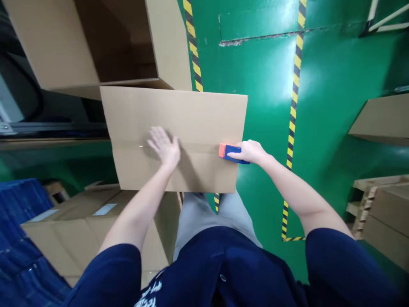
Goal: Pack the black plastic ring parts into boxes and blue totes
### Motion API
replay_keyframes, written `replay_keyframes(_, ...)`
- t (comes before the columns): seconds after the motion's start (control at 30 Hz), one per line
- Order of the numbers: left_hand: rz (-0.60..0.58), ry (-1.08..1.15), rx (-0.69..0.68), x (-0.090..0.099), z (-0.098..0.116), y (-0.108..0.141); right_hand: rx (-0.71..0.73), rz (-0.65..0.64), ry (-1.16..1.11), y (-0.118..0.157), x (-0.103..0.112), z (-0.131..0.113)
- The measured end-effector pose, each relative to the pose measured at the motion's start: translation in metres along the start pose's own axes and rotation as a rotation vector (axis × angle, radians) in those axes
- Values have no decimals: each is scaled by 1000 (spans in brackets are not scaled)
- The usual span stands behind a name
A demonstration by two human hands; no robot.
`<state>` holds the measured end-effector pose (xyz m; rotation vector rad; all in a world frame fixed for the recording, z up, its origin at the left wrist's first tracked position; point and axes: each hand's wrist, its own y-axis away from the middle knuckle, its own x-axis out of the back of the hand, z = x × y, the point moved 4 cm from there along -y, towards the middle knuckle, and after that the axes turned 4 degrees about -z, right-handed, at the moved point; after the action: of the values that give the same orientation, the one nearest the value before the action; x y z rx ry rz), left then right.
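Note:
A closed cardboard box (198,115) is in front of me, its top flaps meeting at a seam with a strip of tape along it. My left hand (164,147) lies on the box top with its fingers spread, beside the seam. My right hand (249,151) is wrapped round the handle of a blue and orange tape dispenser (230,152). The dispenser's orange end is over the seam near the box's right edge. The tape roll is hard to make out.
A large open carton (172,38) stands beyond the box. Stacked cartons (73,230) and blue folded-looking material (19,230) are at lower left. Yellow-black tape lines (292,111) cross the green floor. More boxes (386,117) and a wooden pallet (364,200) are at right.

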<state>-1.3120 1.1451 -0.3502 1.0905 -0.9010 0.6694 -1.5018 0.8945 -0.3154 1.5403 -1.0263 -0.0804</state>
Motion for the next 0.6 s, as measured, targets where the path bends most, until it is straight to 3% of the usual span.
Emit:
replay_keyframes(0.1, -217, -27, -259, -39, 84, 20, 9, -6, 3, 1, 1, -6)
replay_keyframes(0.17, -260, -82, -321, -57, 115, 26, 29, -3, -8, 8, -2, 8)
replay_keyframes(0.23, -240, -132, -316, -63, 122, 25, 38, 6, -34, 21, -9, 40)
replay_keyframes(0.37, -208, -188, -298, -60, 108, 18, -51, 40, -92, 51, -29, 134)
replay_keyframes(0.43, -198, -194, -308, -57, 104, 16, -97, 49, -109, 57, -41, 170)
replay_keyframes(0.53, -230, -207, -435, -57, 111, 16, -106, 46, -126, 46, -54, 184)
replay_keyframes(0.6, -390, -213, -661, -65, 127, 20, -108, 41, -136, 29, -58, 173)
